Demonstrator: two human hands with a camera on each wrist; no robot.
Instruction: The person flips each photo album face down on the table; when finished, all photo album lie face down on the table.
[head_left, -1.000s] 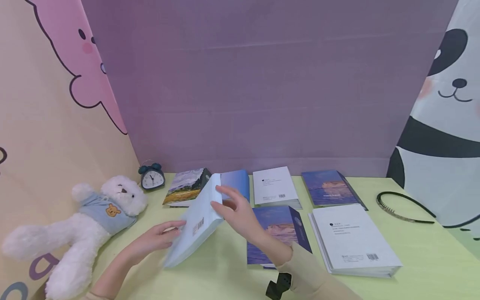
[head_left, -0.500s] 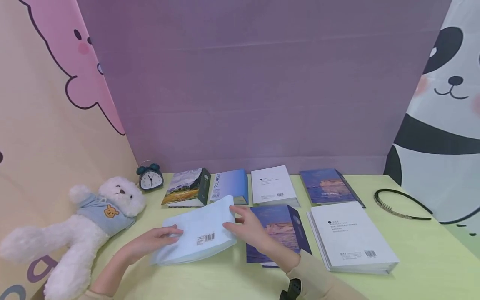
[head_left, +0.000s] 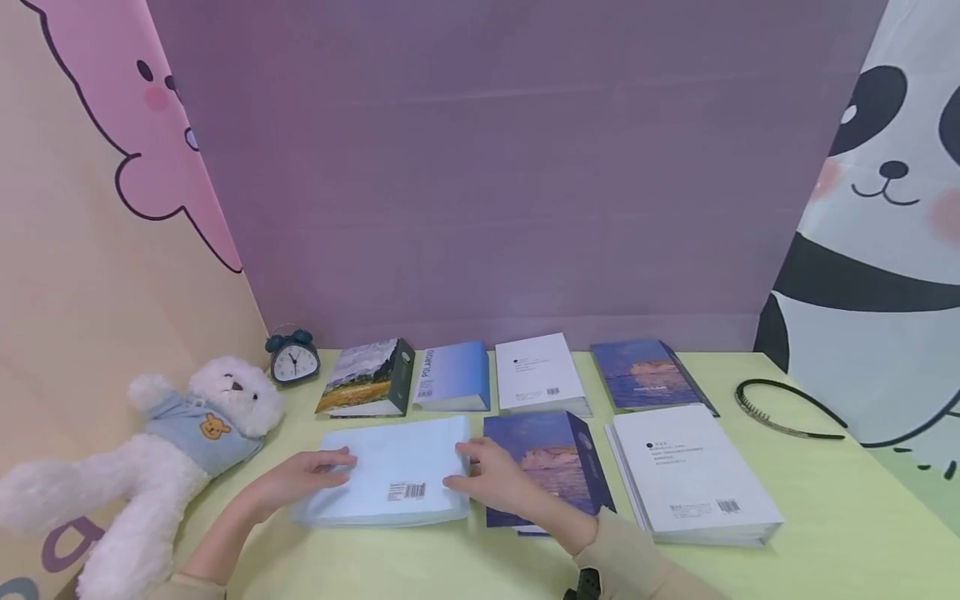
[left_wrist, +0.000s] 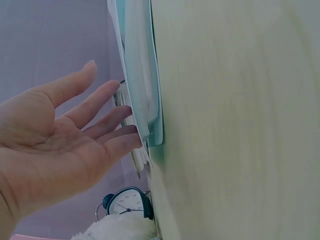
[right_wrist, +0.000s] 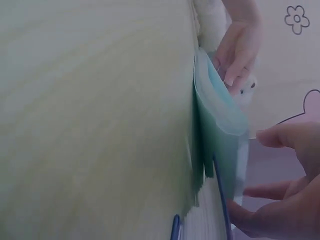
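A light-blue album (head_left: 382, 471) with a barcode on its upper cover lies flat on the table in front of me. My left hand (head_left: 303, 479) is at its left side; in the left wrist view the fingers (left_wrist: 122, 142) reach out to the cover while the thumb stands off it. At the opposite end, my right hand (head_left: 495, 477) has its fingertips at the right edge, thumb apart from the fingers. The right wrist view shows the thick teal side of the album (right_wrist: 222, 140), with the right thumb off its surface.
A purple-blue album (head_left: 536, 458) lies close to the right, beside thick white albums (head_left: 693, 467). Behind are a landscape-covered album (head_left: 363, 375), a blue one (head_left: 453, 375), a white one (head_left: 540, 371) and another purple-blue one (head_left: 641, 371). Also there: alarm clock (head_left: 294, 362), plush bear (head_left: 195, 442), headband (head_left: 787, 408).
The light-blue album, tilted up between both hands a second ago, has come down flat onto the table. Both hands have loosened at its sides, and the blue album behind has come into full view.
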